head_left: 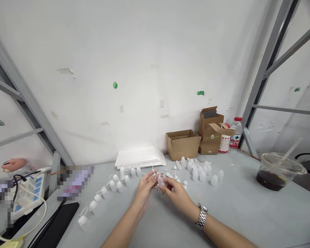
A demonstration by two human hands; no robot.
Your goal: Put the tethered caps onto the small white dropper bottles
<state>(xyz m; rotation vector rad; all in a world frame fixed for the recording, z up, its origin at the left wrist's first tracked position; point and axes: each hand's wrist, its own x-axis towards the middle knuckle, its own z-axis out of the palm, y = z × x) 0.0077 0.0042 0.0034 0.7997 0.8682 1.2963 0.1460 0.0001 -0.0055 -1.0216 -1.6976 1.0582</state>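
In front of me my left hand [145, 185] and my right hand [176, 190] meet, fingers closed around one small translucent plastic bottle [160, 181]. Fingers cover part of it, and a thin white loop shows above the left fingertips. Behind and beside my right hand lies a loose heap of small white caps [184, 183]. Farther right stand several similar bottles [202, 176] with no strap caps visible. To the left, a curved row of several bottles with looped caps [104, 192] runs toward the near edge.
White sheets [141, 157] are stacked by the wall, beside an open cardboard box [183, 146] and a brown paper bag [209, 137]. A plastic cup of dark drink [274, 179] stands right. At left are a black slab [57, 225], cables and a white power strip [31, 196].
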